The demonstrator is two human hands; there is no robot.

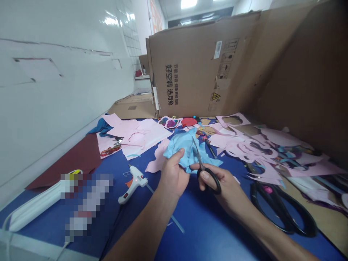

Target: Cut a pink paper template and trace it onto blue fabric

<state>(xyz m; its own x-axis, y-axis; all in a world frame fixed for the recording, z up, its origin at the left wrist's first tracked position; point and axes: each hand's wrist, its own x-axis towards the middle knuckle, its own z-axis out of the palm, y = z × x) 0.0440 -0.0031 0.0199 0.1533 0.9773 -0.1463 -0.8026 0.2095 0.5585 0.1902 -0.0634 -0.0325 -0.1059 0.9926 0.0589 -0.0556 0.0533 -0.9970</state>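
Here my left hand (172,174) pinches a crumpled piece of light blue sheet (187,150), thumb on top, its lower edge hidden behind my fingers. My right hand (221,185) grips small black-handled scissors (202,165), thumb through one loop; the blades lie against the blue sheet, and I cannot tell how far apart they stand. Both are held above the middle of the blue table surface (198,232). Just left of my left hand lies a white glue gun (133,183). Toward the surface's right edge rest large black scissors (280,208), their tips lost under pink paper offcuts (252,148). More pink sheets (138,136) lie near the far left, beside a dark red sheet (78,159). A cardboard box wall (201,69) closes the far edge. Near the left front corner, a white object (38,204) is partly blurred out and cannot be identified.
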